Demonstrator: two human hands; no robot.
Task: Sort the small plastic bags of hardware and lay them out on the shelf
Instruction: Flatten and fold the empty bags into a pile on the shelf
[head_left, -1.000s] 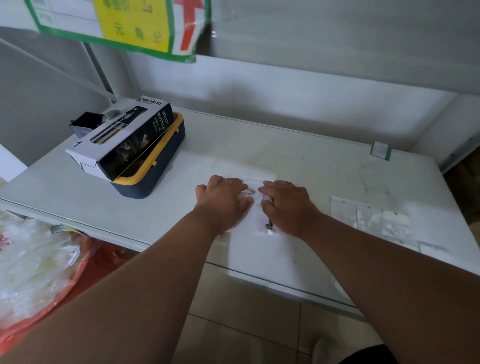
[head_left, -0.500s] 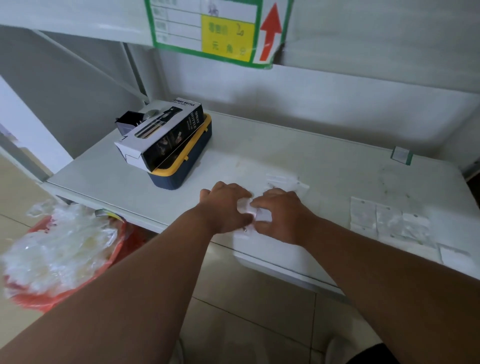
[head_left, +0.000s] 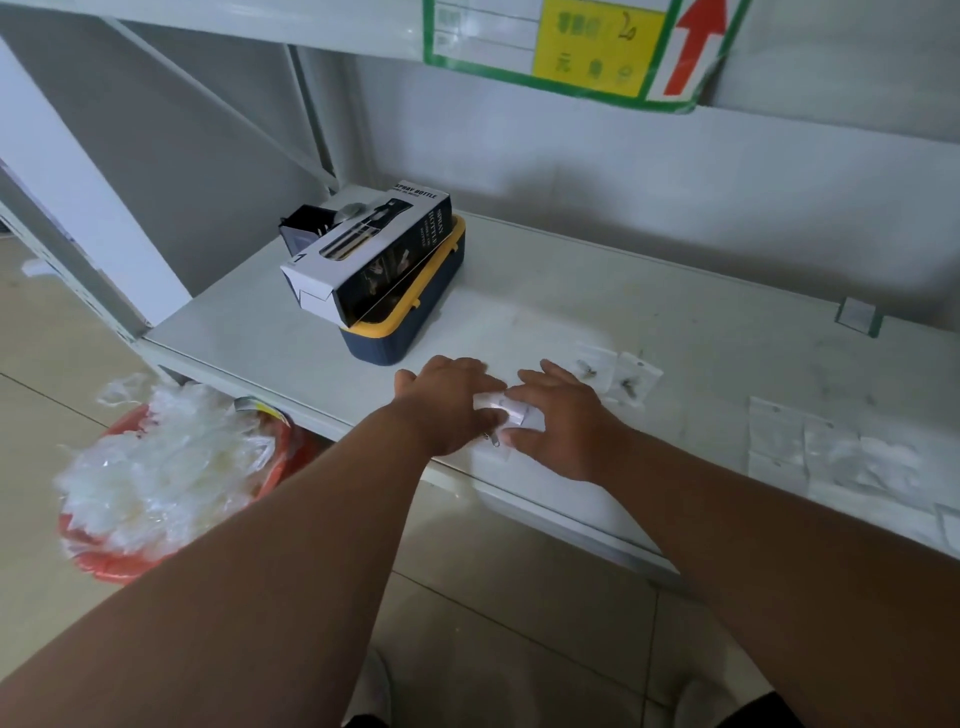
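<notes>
A small bundle of clear plastic hardware bags sits near the front edge of the white shelf. My left hand and my right hand meet over it and pinch it between thumbs and fingers. A bit of metal hardware pokes out under the bundle. Two bags with dark metal parts lie flat side by side just right of my right hand. Further right, several more bags lie in rows on the shelf.
A spray bottle box lies on a blue and yellow case at the shelf's left back. A red basin of plastic wrappers stands on the floor, lower left. An upper shelf with a sign hangs overhead.
Both hands slid back toward the shelf's front edge and drew the bags together into a bundle. Two bags stay laid out where the hands were. The camera view swung left.
</notes>
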